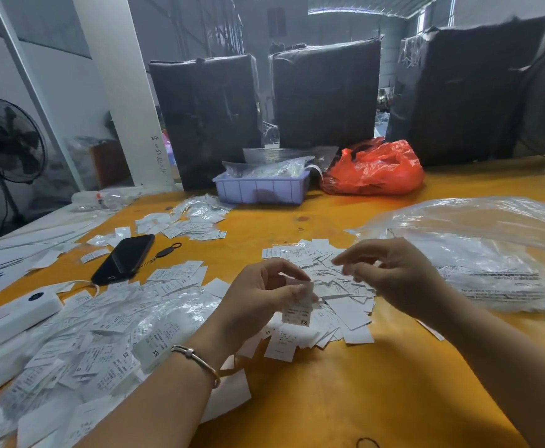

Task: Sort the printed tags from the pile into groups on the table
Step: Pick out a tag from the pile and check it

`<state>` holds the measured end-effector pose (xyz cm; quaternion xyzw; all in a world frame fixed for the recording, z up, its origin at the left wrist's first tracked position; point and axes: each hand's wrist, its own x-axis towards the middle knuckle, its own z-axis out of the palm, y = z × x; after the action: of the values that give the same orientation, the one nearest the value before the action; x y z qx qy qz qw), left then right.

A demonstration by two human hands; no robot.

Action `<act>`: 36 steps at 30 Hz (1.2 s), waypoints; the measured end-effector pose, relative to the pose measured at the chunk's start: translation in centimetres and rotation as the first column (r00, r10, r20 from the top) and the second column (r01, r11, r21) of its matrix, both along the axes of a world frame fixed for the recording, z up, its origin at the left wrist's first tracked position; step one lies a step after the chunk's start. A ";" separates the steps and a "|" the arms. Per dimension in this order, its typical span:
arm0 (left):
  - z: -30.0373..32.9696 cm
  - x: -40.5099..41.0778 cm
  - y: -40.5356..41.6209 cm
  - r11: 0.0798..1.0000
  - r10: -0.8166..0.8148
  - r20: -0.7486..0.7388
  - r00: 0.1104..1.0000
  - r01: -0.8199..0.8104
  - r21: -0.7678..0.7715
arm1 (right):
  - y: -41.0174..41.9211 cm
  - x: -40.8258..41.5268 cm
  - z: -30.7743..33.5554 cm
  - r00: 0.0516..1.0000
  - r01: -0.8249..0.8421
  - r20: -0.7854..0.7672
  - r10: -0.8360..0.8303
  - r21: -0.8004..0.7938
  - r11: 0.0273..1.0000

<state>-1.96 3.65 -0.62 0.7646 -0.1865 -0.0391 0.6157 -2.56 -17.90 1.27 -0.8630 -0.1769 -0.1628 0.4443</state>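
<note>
My left hand (264, 295) pinches a small stack of white printed tags (298, 310); the front tag reads XS. My right hand (390, 270) hovers with loosely curled fingers just above the central pile of white tags (339, 302) on the orange table (345, 399); whether it holds a tag cannot be made out. A larger spread of tags (96, 344), some marked XS or S, lies at the left, partly on clear plastic. A further small group of tags (193, 221) lies toward the back.
A black phone (124, 258) with a ring strap and a white device (12, 315) lie at the left. At the right a large clear plastic bag (490, 253) sits. A lilac tray (261, 189), a red bag (374, 169) and black wrapped bales (326, 95) stand at the back.
</note>
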 end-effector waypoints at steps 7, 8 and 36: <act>0.7 0.4 1.2 0.962 0.263 0.108 0.959 -0.269 0.045 | -1.9 0.7 -0.1 0.912 0.410 0.133 -0.388 -0.246 0.878; 0.9 0.5 1.6 0.947 0.307 0.147 0.940 -0.317 0.049 | -2.3 0.7 0.2 0.877 0.480 0.163 -0.452 -0.283 0.830; -1.4 0.5 -3.0 0.723 -0.270 0.513 0.815 -0.180 0.666 | -7.4 4.4 -2.4 0.647 0.606 0.148 -0.748 -0.695 0.387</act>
<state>-1.48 0.67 -2.00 0.9064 -0.3553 0.1127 0.1989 1.82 -25.30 -1.17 -0.9676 0.1881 -0.1686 -0.0042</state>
